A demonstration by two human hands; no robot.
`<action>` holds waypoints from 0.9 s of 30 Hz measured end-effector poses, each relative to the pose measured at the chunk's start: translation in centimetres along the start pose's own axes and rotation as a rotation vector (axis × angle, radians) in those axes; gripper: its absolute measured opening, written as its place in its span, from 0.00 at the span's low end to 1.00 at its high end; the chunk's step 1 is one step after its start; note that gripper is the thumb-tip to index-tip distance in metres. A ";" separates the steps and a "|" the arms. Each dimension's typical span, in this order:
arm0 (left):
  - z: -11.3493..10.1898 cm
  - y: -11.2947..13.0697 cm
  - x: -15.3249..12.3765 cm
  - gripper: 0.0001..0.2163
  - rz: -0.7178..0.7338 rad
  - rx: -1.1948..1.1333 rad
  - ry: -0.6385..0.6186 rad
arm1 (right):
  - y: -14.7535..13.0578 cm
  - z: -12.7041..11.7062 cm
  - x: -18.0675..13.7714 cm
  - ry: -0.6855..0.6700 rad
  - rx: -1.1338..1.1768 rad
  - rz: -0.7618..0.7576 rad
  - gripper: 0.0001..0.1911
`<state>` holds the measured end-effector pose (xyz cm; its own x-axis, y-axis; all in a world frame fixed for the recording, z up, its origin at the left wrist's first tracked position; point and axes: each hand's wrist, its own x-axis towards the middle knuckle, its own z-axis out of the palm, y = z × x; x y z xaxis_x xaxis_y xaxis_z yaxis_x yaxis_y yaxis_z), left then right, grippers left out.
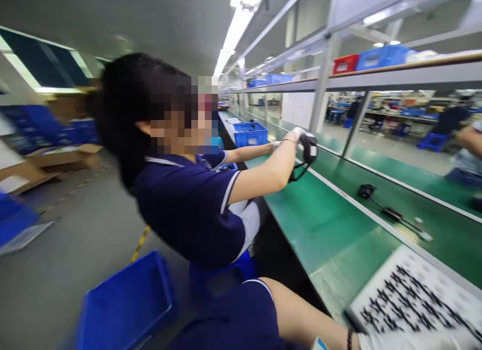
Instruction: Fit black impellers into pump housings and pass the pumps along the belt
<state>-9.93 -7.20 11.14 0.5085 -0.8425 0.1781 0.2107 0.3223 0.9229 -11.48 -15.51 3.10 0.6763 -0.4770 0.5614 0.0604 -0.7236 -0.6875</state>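
Note:
My left hand (417, 340), in a white glove with a dark bracelet at the wrist, reaches in along the bottom right edge. It lies at the near side of a white foam tray (422, 269), which carries rows of small black parts (408, 300). The frame's lower edge cuts the hand off, so I cannot tell whether its fingers hold anything. My right hand is out of view.
A co-worker (188, 209) sits beside me, gloved hands lifting a black device (309, 148) with a dangling cable. Across the green bench (301, 214) lies a black corded part (391, 213). Blue bins stand on the floor (128, 300) and farther along the bench (250, 135).

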 end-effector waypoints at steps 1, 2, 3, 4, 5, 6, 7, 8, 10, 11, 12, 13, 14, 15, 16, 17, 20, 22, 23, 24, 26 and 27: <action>0.3 -0.4 -0.4 0.23 -0.014 -0.046 -0.044 | 0.5 -2.3 -1.0 0.010 -0.032 0.040 0.44; 0.5 -0.8 -0.9 0.27 -0.039 -0.092 -0.083 | 0.7 -4.7 -2.1 0.021 -0.056 0.075 0.44; 0.5 -1.0 -1.3 0.30 -0.077 -0.124 -0.115 | 0.6 -6.8 -3.4 0.034 -0.070 0.101 0.43; 0.3 -1.2 -1.6 0.32 -0.125 -0.145 -0.105 | 0.2 -8.5 -4.6 0.059 -0.079 0.105 0.42; -0.1 -1.3 -1.7 0.30 -0.183 -0.107 -0.080 | -0.3 -9.5 -5.7 0.087 -0.086 0.085 0.40; -0.5 -1.3 -1.8 0.26 -0.225 -0.050 -0.036 | -0.8 -10.0 -6.5 0.102 -0.091 0.046 0.39; -0.9 -1.3 -1.7 0.22 -0.241 0.017 -0.003 | -1.3 -10.1 -7.1 0.105 -0.094 0.002 0.38; -1.1 -1.3 -1.8 0.17 -0.236 0.086 0.014 | -1.8 -9.7 -7.5 0.095 -0.097 -0.029 0.37; -1.1 -1.5 -2.3 0.11 -0.183 0.178 0.018 | -2.5 -8.7 -8.1 0.082 -0.078 -0.028 0.39; -0.9 -1.5 -2.7 0.09 -0.159 0.212 0.010 | -2.9 -8.3 -8.3 0.083 -0.057 -0.002 0.40; -0.7 -1.5 -3.2 0.07 -0.143 0.241 0.004 | -3.3 -8.0 -8.5 0.088 -0.040 0.022 0.40; -0.4 -1.4 -3.6 0.05 -0.135 0.272 -0.010 | -3.7 -7.9 -8.6 0.103 -0.027 0.039 0.39; -0.1 -1.2 -3.8 0.04 -0.133 0.300 -0.035 | -4.1 -8.2 -8.7 0.126 -0.009 0.047 0.36; 0.1 -0.9 -3.7 0.05 -0.125 0.330 -0.064 | -4.4 -8.7 -8.7 0.158 0.027 0.056 0.33; 0.2 -0.5 -3.2 0.05 -0.098 0.364 -0.082 | -4.6 -9.5 -8.6 0.203 0.087 0.076 0.29; 0.2 -0.2 -2.3 0.06 -0.048 0.402 -0.084 | -4.6 -10.5 -8.5 0.267 0.161 0.116 0.27; 0.7 0.3 3.2 0.09 0.173 0.618 -0.084 | -3.4 -14.6 -8.3 0.606 0.304 0.307 0.26; 1.9 -0.4 8.1 0.11 0.240 0.894 -0.248 | -1.6 -17.4 -8.5 0.859 0.270 0.397 0.27; 2.7 -1.0 10.7 0.12 0.239 1.038 -0.355 | -0.5 -18.6 -8.8 0.952 0.242 0.421 0.27; 3.7 -1.8 13.1 0.14 0.219 1.176 -0.440 | 0.7 -19.5 -9.2 1.016 0.224 0.441 0.28; 5.8 -3.8 17.5 0.19 0.167 1.299 -0.503 | 2.9 -20.5 -10.0 1.072 0.223 0.487 0.28; 6.8 -4.8 19.3 0.21 0.140 1.328 -0.517 | 3.8 -20.6 -10.4 1.083 0.231 0.516 0.28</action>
<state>-6.81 -27.96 12.50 0.0427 -0.9908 0.1287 -0.8848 0.0223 0.4654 -33.44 -23.62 4.15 -0.2947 -0.9308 0.2161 0.1697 -0.2735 -0.9468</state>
